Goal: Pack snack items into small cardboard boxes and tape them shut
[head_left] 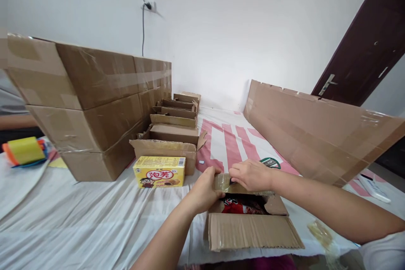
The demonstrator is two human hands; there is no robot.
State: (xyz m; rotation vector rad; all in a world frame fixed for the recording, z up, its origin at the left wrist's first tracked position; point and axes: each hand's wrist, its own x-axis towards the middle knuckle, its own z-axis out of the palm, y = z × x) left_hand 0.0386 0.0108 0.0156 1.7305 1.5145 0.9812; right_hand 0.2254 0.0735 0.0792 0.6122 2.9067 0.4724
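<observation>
A small open cardboard box (pixel 253 232) sits in front of me, its near flap folded outward. Inside lies a red and dark printed packet (pixel 232 206), partly hidden by the far flap. My left hand (pixel 207 192) grips the left end of that flap, thumb toward the opening. Clear tape (pixel 222 182) covers this end of the flap. My right hand (pixel 249 175) is closed, its fingertips pinched at the taped flap; a small dark bit shows under them, and what they hold is unclear. Just beyond it lies a green-rimmed object (pixel 270 162), partly hidden by the hand.
A yellow snack box (pixel 160 172) stands at left, before a row of open cartons (pixel 164 147). Taped cartons (pixel 104 93) are stacked farther left. A long cardboard panel (pixel 316 130) stands at right. Crumpled tape (pixel 321 234) lies on the white cloth (pixel 126 228).
</observation>
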